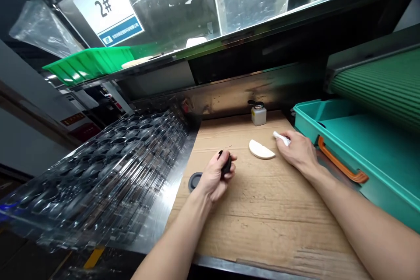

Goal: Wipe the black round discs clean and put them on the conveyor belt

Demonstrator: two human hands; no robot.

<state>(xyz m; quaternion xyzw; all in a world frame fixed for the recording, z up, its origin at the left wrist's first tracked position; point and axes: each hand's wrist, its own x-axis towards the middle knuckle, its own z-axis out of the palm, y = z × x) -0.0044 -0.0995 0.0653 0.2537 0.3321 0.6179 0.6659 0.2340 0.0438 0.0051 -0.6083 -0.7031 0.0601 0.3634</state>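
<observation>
Left hand (pixel 215 177) grips a small black part (pixel 226 165) over the cardboard (pixel 262 214); right hand (pixel 297 149) pinches a white wipe (pixel 281 138). Likely the wiping step: wipe must meet part. White pad (pixel 260 150) between them, bottle (pixel 258 113) behind.

Head-worn camera looks forward and down, close over the cardboard worktop (pixel 262 210).

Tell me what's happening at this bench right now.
A person works at a brown cardboard mat. The left hand grips a small black rounded part; the right hand holds a white wad of cloth or tissue. Between them lies a white half-moon pad. Behind stands a small white bottle, with clear plastic blister trays to the left and a teal plastic bin to the right.
</observation>
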